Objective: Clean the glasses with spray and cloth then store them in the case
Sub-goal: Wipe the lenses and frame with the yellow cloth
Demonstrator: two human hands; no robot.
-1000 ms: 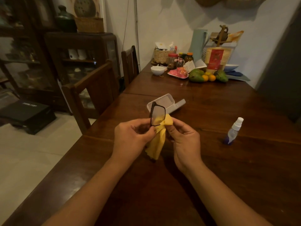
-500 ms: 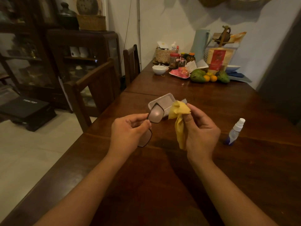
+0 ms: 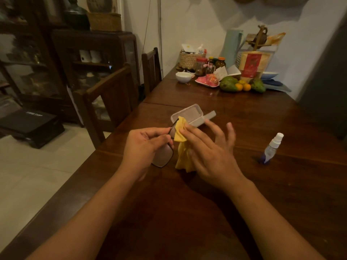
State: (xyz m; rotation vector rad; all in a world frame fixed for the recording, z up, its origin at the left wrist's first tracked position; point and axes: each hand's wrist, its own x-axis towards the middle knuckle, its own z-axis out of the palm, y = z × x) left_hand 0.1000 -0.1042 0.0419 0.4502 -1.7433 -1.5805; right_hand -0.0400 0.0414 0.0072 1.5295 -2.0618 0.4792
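Left hand (image 3: 145, 145) pinching dark-framed glasses (image 3: 163, 156); right hand (image 3: 208, 152) pressing crumpled yellow cloth (image 3: 181, 132) on lens.

Glossy wooden table (image 3: 234, 184), soft cloth (image 3: 183, 154), translucent plastic case (image 3: 189, 114).

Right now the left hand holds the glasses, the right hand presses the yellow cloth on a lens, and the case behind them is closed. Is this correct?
Not quite: the case is open, its lid folded back, as the head view shows. The left hand does hold the glasses, and the right hand presses the yellow cloth on a lens.
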